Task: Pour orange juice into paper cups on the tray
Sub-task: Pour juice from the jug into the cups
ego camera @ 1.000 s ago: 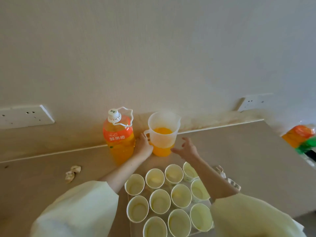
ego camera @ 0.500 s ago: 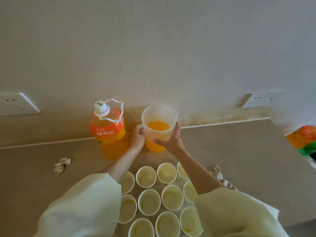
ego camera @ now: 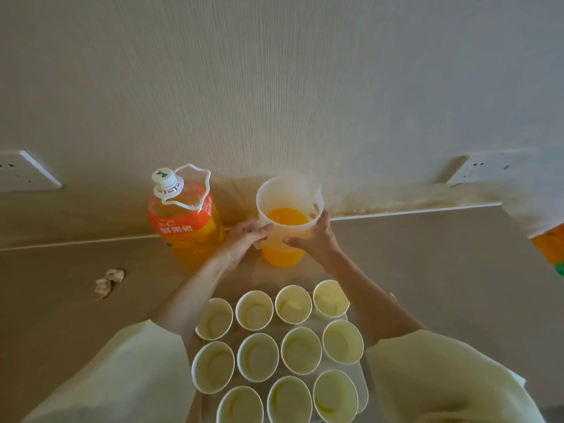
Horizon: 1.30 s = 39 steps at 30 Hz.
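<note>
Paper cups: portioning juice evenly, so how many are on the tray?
11 paper cups: four in the back row, four in the middle row, three in the front row; the frame's bottom edge may hide more.

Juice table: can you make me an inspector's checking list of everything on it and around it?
Surface: beige counter, with bare patches showing on both sides.
Job's things: see-through jug part full of orange juice; capped juice bottle to its left; eleven paper cups in view on the tray, and they look empty.
Clutter: crumpled scrap at the left; orange and green pack at the right edge.
Hands: left hand grips the jug at its handle side; right hand wraps its right side.
Cables: nothing seen.
Surroundings: pale wall with brownish marks low down, left socket, right socket.
</note>
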### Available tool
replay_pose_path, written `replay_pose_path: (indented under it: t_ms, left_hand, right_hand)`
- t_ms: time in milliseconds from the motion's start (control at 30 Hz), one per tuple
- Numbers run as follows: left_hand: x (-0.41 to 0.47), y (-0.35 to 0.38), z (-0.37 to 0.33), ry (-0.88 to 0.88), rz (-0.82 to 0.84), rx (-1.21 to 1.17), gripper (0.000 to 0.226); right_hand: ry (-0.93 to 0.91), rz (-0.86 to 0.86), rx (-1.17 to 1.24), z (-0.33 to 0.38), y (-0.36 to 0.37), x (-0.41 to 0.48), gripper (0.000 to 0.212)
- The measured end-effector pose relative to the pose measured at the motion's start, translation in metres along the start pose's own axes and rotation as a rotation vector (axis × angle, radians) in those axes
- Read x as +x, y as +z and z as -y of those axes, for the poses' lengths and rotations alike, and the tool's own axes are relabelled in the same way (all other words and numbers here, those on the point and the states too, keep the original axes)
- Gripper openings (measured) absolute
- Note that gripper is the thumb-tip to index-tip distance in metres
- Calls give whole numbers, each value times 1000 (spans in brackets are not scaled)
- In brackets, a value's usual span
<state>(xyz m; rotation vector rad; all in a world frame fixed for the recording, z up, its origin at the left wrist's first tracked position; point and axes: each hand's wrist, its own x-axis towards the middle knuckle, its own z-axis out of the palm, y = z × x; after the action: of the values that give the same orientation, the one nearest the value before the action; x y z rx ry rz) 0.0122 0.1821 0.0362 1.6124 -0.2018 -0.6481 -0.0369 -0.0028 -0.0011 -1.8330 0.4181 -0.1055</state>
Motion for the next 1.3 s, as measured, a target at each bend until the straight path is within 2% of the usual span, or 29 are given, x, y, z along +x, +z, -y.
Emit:
replay_pose_path:
  t_ms: [33,133,233,333,433,533,700,733,800,867,933,967,1033,1100,1200,1300]
  left_hand:
    - [1,5,1,7,-29,-30,19]
    - [4,18,-3,-10,-81,-116,45]
    - [6,27,-9,-18,-91,-202,54]
    - [4,33,-14,-10,-96,-252,49]
    - [0,36,-23,31,-105,-308,23]
    - [-4,38,-36,71,-188,-297,25]
    - [-23,44,-55,187,-247,-420,34]
    - [-29,44,-60,218,-238,-454,35]
    - [-39,44,-70,270,-228,-494,37]
    - [-53,43,-78,318,-210,-513,42]
    - [-69,40,-85,340,-173,-544,38]
    - [-75,38,-88,342,-137,-568,35]
    - [-92,35,-94,335,-59,-595,46]
    - [-109,35,-98,326,-12,-585,51]
    - [-137,41,-101,315,31,-557,46]
    - [-159,46,-93,285,47,-538,46]
  right_hand:
    - [8,12,26,0,-3,1,113]
    - [46,34,112,1,-12,1,120]
    - [60,44,193,1,-17,0,127]
    - [44,42,207,5,-22,-2,136]
    - [22,58,230,15,-29,-3,138]
    - [2,49,279,25,-35,-5,128]
    - [-66,12,298,48,-38,-28,141]
    - [-75,5,298,53,-40,-36,136]
    - [-63,-8,341,59,-47,-45,112]
    - [-21,-26,479,65,-52,-57,79]
    - [60,-65,603,67,-54,-65,62]
    - [104,-77,625,67,-53,-70,62]
    - [241,-69,655,60,-48,-80,66]
    - [375,10,776,54,-40,-94,75]
    - [399,40,1017,51,-31,-121,83]
    - [354,-6,1078,51,-30,-152,78]
